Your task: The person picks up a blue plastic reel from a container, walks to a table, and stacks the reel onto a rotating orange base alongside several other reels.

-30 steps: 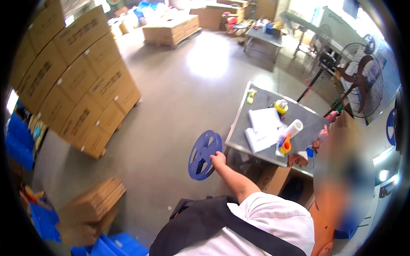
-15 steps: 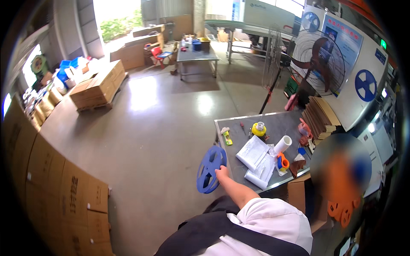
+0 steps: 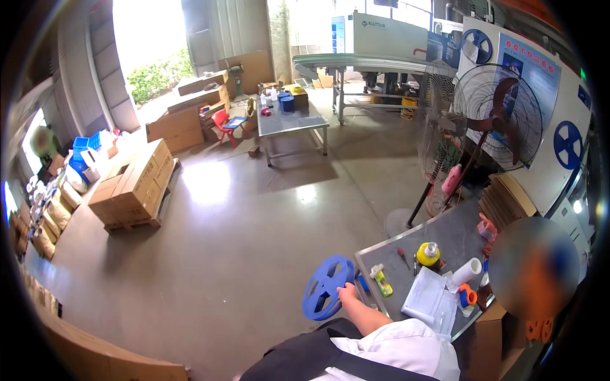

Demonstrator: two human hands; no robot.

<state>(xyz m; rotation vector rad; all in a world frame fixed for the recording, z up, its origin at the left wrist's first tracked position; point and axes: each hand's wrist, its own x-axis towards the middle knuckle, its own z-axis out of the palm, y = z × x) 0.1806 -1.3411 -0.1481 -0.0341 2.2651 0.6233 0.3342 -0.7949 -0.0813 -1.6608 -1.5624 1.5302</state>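
My right hand (image 3: 347,293) is closed on the rim of a blue plastic reel (image 3: 316,290), a spoked disc with large cut-outs. I hold it out tilted over the floor, just left of a grey metal-edged table (image 3: 375,246). My right arm comes up from a white sleeve. No clear part of my left hand shows. On the table, close to the reel, lie a small green and yellow packet (image 3: 382,284) and white papers (image 3: 424,295). A yellow bottle (image 3: 429,252), a white roll (image 3: 467,271) and an orange tape dispenser (image 3: 468,296) are farther right.
Standing fans (image 3: 499,117) rise behind the table, beside stacked cardboard sheets (image 3: 505,197). An open carton (image 3: 488,340) stands at the lower right. Ahead is another table (image 3: 292,126). Boxes on a pallet (image 3: 136,181) are at left, with more cartons (image 3: 95,346) at the lower left.
The view has swung up and ahead, so the far table and conveyor look closer and the lower-left cartons have dropped away. The blue reel remains in my right hand.
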